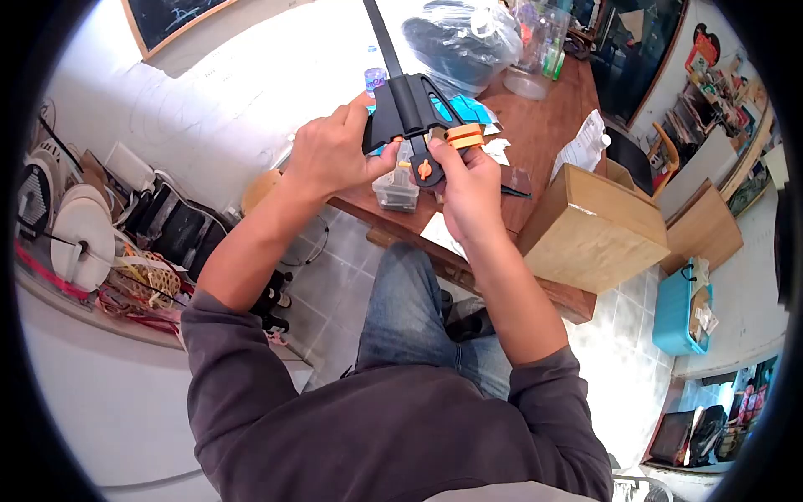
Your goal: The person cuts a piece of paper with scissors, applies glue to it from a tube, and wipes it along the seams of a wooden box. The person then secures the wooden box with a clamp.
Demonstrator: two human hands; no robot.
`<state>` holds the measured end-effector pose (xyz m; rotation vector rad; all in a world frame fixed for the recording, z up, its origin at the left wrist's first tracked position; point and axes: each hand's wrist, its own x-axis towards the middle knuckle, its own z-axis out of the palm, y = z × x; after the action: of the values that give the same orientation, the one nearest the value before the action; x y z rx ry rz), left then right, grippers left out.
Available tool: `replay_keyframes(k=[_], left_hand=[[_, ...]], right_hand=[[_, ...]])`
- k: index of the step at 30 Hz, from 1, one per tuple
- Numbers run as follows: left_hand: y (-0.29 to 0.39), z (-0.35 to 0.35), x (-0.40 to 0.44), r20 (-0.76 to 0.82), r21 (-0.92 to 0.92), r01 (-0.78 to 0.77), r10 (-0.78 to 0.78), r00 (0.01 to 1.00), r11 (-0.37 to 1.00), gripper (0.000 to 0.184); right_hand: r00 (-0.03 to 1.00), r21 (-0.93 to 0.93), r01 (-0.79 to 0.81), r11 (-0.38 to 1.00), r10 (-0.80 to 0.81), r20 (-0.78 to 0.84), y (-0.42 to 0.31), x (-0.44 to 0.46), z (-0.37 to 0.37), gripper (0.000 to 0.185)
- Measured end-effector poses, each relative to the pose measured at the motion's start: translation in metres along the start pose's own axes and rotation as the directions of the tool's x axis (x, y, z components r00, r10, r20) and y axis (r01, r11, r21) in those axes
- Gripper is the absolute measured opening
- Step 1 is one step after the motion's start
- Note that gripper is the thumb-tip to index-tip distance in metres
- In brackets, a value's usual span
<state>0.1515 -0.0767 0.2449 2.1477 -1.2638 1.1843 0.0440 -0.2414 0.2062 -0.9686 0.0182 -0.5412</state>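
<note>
In front of me, over the table edge, is a black bar clamp (407, 109) with orange parts, its long bar pointing up and away. My left hand (335, 155) is closed on the left side of its black body, thumb near a small orange piece. My right hand (470, 180) pinches the lower end, by an orange knob (426, 170). A yellow-orange piece (464, 135) sits just above my right fingers; part of it is hidden. Below the clamp a clear plastic box (396, 197) rests on the wooden table (535, 109), partly covered by my hands.
A cardboard box (594, 222) stands at the table's right corner. Toward the back are a filled plastic bag (460, 46), a clear jar (531, 71) and a bottle (374, 79). A turquoise bin (679, 311) is on the floor at right. Spools (82, 243) and cables crowd the left.
</note>
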Motion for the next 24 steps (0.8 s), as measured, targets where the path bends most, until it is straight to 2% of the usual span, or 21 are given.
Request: replay_keyframes(k=[1, 5, 10, 12, 14, 20, 22, 23, 24], left_hand=[[-0.002, -0.001, 0.004, -0.004, 0.003, 0.001, -0.001, 1.0, 1.0, 0.045], [-0.003, -0.006, 0.009, -0.053, 0.052, -0.001, 0.003, 0.999, 0.999, 0.044], [-0.001, -0.007, 0.016, -0.084, 0.041, 0.008, -0.005, 0.996, 0.999, 0.044], [0.0, -0.004, 0.017, -0.172, 0.035, 0.005, 0.001, 0.985, 0.999, 0.048], [0.003, -0.007, 0.02, -0.166, 0.048, 0.003, 0.005, 0.986, 0.999, 0.049], [0.006, -0.012, 0.017, -0.057, 0.038, 0.059, -0.057, 0.997, 0.998, 0.045], [0.004, -0.01, 0.016, -0.043, 0.032, 0.074, -0.073, 0.996, 0.997, 0.045], [0.003, -0.009, 0.015, -0.054, 0.028, 0.059, -0.057, 0.997, 0.998, 0.046], [0.002, -0.008, 0.014, -0.064, 0.024, 0.042, -0.04, 0.997, 0.999, 0.046]], right_hand=[[0.999, -0.057, 0.041, 0.998, -0.042, -0.022, 0.0, 0.001, 0.004, 0.017], [0.998, -0.043, 0.03, 0.999, -0.032, -0.052, -0.011, -0.003, 0.02, 0.023], [0.986, -0.128, 0.122, 0.984, -0.135, -0.098, -0.022, -0.011, 0.032, 0.033], [0.985, -0.124, 0.127, 0.984, -0.141, -0.104, -0.023, -0.011, 0.029, 0.035], [0.985, -0.123, 0.132, 0.984, -0.144, -0.094, -0.026, -0.007, 0.028, 0.037], [0.995, -0.065, 0.081, 0.995, -0.084, -0.058, -0.02, -0.001, 0.025, 0.042], [1.0, 0.061, -0.002, 0.998, 0.003, -0.031, -0.018, -0.003, 0.032, 0.043], [1.0, 0.062, -0.004, 0.998, 0.006, -0.029, -0.021, -0.007, 0.034, 0.043], [0.996, 0.008, -0.09, 0.996, 0.091, -0.016, -0.027, -0.012, 0.036, 0.043]])
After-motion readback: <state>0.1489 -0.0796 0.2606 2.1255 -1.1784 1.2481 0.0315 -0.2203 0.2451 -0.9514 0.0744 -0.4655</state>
